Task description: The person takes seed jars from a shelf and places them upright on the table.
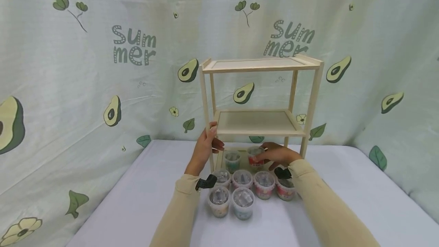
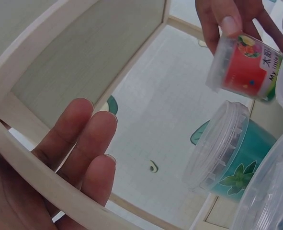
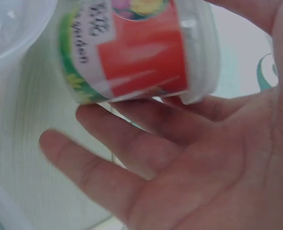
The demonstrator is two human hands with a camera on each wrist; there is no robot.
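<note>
My right hand [image 1: 278, 154] holds a red-labelled plastic tub [image 1: 254, 160] over the bottom shelf of a pale wooden rack [image 1: 260, 132]. In the right wrist view the red tub [image 3: 146, 52] lies across the fingers, its clear lid toward the palm. A teal tub [image 1: 232, 162] stands on the bottom shelf to its left; the left wrist view shows the leaf print on this teal tub [image 2: 242, 165]. My left hand [image 1: 203, 148] grips the rack's left post below the middle shelf, its fingers [image 2: 91, 139] reaching past the wood.
Several lidded tubs [image 1: 264, 185] stand on the white table [image 1: 164, 186] in front of the rack, two of them nearer, including a blue-labelled tub [image 1: 243, 210]. The middle shelf [image 1: 255, 121] and top shelf [image 1: 255, 63] lie above the hands. A printed curtain [image 1: 147, 83] hangs behind.
</note>
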